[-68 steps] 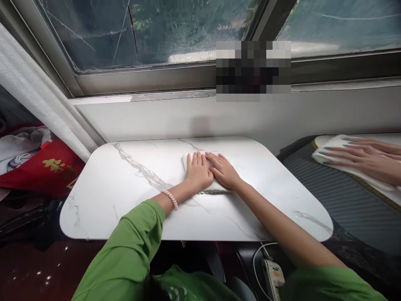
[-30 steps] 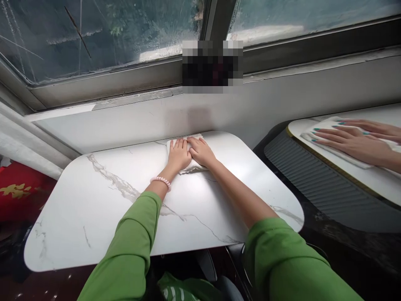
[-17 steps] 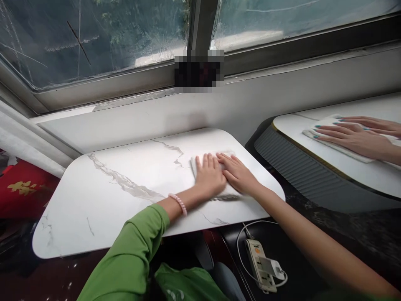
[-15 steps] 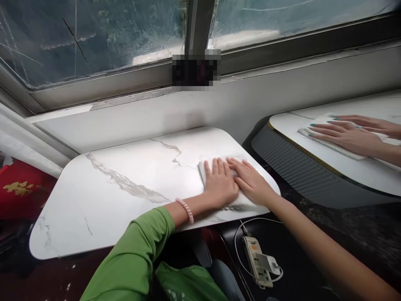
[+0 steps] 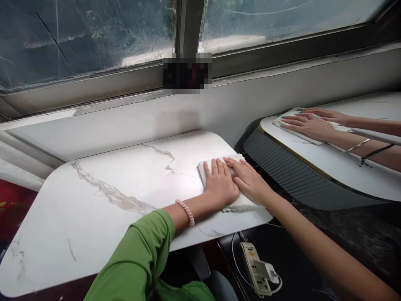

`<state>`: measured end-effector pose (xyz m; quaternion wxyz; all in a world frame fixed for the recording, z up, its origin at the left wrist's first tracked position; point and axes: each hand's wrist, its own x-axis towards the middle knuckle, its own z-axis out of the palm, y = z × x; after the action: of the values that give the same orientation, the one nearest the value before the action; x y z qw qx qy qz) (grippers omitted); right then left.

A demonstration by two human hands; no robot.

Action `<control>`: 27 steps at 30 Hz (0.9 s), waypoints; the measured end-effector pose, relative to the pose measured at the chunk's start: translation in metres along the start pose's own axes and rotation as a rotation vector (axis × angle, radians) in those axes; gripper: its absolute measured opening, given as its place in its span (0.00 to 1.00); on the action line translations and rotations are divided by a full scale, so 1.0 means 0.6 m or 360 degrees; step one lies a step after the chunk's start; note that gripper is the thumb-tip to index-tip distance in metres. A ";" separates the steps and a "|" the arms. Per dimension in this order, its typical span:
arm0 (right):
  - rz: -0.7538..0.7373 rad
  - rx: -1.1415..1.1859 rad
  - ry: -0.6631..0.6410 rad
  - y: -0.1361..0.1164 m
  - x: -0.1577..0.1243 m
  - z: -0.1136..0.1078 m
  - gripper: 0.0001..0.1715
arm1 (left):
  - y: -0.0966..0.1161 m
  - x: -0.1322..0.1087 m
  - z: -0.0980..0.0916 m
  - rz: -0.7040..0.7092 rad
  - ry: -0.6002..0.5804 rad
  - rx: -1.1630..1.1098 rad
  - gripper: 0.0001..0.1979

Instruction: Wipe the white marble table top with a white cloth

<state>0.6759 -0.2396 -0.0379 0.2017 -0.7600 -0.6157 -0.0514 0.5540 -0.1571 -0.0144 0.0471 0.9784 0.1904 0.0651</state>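
Note:
A folded white cloth (image 5: pixel 246 201) lies on the right end of a white tabletop (image 5: pixel 103 232) with grey-brown marbled veins. My left hand (image 5: pixel 221 184) rests flat on the cloth, fingers stretched forward; a pink beaded bracelet (image 5: pixel 186 212) circles that wrist below a green sleeve. Beside it, touching its thumb side, my right hand (image 5: pixel 249 177) also presses flat on the cloth with extended fingers. Both palms cover much of the cloth, so its middle is hidden.
At right, another person's hands (image 5: pixel 313 125) lie on a white cloth on a second marbled table (image 5: pixel 360 167). Under my table's front edge sits a power strip (image 5: pixel 255 265) with a white charger and cable. A wall and window frame (image 5: pixel 191 29) stand behind.
My hands and the cloth have slid slightly right, toward the table's right edge. The view has shifted, so the table appears further left. The other person's hands have moved left across their table.

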 end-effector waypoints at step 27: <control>-0.0058 0.0143 -0.0039 0.110 0.266 0.062 0.29 | -0.139 0.224 0.014 -0.0241 0.0136 0.0043 0.29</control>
<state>0.7705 -0.0905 -0.0358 0.2271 -0.7394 -0.6336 -0.0182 0.6481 -0.0298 -0.0176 0.0304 0.9581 0.2665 0.1003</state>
